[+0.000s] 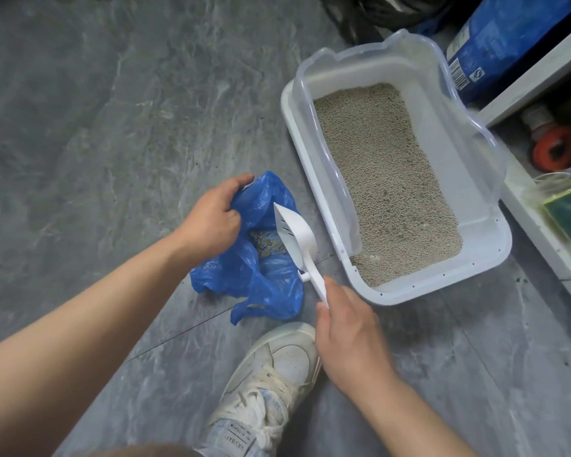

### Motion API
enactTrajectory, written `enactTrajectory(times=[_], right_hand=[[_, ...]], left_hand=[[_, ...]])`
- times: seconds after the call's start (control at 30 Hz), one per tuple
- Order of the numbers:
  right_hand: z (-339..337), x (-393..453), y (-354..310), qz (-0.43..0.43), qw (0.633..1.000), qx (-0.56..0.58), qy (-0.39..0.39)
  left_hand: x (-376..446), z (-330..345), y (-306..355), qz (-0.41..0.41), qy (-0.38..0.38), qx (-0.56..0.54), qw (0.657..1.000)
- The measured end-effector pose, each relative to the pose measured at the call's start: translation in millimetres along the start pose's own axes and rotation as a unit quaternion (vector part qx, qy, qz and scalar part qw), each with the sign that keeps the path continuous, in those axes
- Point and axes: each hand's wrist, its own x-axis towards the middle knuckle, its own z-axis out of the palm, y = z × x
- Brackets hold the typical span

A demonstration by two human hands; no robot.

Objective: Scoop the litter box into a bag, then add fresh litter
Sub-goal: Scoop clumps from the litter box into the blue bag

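Observation:
A white litter box with a translucent raised rim sits on the grey floor, filled with grey-beige litter. To its left lies a blue plastic bag, open at the top, with a small heap of scooped litter inside. My left hand grips the bag's upper edge and holds it open. My right hand holds the handle of a white slotted scoop, whose blade is tilted over the bag's mouth.
A large blue sack leans at the top right behind the box. A white shelf unit with an orange-red item and a green item runs along the right. My white sneaker stands below the bag. Dark cables lie at the top.

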Motion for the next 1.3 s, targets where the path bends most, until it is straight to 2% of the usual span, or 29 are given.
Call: enactTrajectory(times=[0.47, 0.63, 1.07, 1.3], right_hand=[[1, -3, -3, -0.009, 1.0, -0.009, 0.009], [0, -3, -5, 0.001, 0.999, 0.013, 0.038], [4, -7, -1, 0.016, 1.0, -0.001, 0.018], [-15, -11, -8, 0.027, 0.989, 0.147, 0.019]], left_hand=[[0, -2, -1, -0.014, 0.011, -0.008, 1.0], [1, -3, -2, -0.009, 0.014, -0.008, 1.0], [-1, -2, -1, -0.008, 0.013, -0.015, 1.0], [2, 0, -4, -0.011, 0.016, -0.018, 1.0]])
